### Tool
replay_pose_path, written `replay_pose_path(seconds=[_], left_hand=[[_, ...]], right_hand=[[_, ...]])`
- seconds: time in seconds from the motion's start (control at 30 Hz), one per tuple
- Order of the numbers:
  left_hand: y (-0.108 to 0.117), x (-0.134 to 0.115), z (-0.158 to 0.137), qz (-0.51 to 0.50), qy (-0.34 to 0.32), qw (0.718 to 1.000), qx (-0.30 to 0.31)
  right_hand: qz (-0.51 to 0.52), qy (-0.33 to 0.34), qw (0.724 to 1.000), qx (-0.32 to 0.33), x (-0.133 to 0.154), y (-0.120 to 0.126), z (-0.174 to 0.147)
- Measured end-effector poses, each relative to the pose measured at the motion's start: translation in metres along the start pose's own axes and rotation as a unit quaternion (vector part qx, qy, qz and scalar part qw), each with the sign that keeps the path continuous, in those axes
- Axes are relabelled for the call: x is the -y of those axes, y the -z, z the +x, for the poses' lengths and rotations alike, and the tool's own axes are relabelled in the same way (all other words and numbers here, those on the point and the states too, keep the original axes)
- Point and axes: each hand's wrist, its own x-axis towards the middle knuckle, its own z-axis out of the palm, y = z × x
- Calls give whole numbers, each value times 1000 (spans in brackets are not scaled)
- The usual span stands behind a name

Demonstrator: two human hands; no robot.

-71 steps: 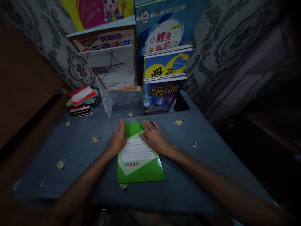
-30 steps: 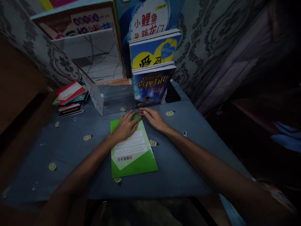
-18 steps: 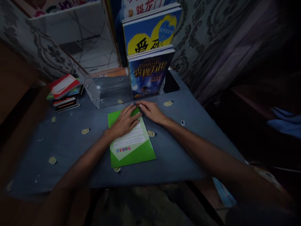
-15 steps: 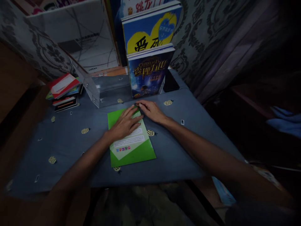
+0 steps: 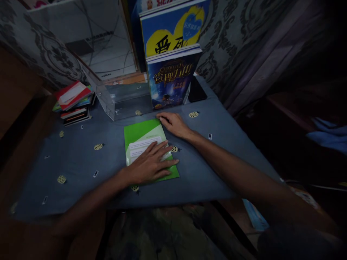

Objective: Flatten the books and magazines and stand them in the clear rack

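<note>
A green book (image 5: 141,128) with a pale panel of printed text lies flat on the patterned cloth, its print facing away from me. My left hand (image 5: 153,164) is spread over the lower half of its cover, fingers apart. My right hand (image 5: 175,124) is at the book's far right corner, with its fingers bent together and the fingertips on that corner. Part of the print is hidden under my left hand.
Behind the green book, a clear acrylic bookstand (image 5: 108,104) holds upright books, a dark blue book (image 5: 172,86) at the front. A small stack of books (image 5: 73,95) lies at the left. A black flat object (image 5: 197,90) rests beside the stand. The blue tablecloth (image 5: 84,155) has a pineapple print.
My left hand has slid toward me, from the upper part of the green book to its lower half, fingers spread. My right hand stays at the far corner.
</note>
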Motion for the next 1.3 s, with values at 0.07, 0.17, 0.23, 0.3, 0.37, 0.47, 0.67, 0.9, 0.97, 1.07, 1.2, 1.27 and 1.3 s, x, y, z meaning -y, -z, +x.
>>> replay_pose_path(seconds=[0.07,0.17,0.23,0.3,0.37,0.47,0.67,0.9,0.97,1.07,1.2,1.27,1.3], left_hand=[[0,-8,-3,1,-21,1000,4],[0,-15,-6,6,-33,999,13],[1,-18,-7,8,-32,999,21],[3,-21,-6,4,-31,999,23],[5,-21,-6,-5,-35,999,21],[7,-10,-9,-21,-28,999,8],[10,73,-27,-33,173,983,-53],[10,138,-40,-37,220,972,-75],[7,139,-40,-37,217,971,-89],[4,139,-40,-39,211,971,-101],[4,139,-41,-38,205,973,-98],[5,139,-40,-37,210,972,-95],[6,138,-40,-36,214,972,-94]], right_hand=[[-3,1,1000,0,0,-1,0],[-9,3,1000,-2,-1,-1,-1],[-12,8,1000,-3,0,-1,-1],[-14,14,1000,0,1,-1,-2],[-18,22,1000,4,2,-2,-2],[-30,36,999,11,1,-3,-3],[-78,52,995,28,3,-4,-4],[-169,133,969,124,56,-26,-12],[-155,173,957,173,74,-40,-16],[-155,208,940,222,96,-56,-25],[-157,225,925,265,115,-58,-43],[-142,252,912,292,123,-54,-54],[-133,268,904,304,127,-53,-61]])
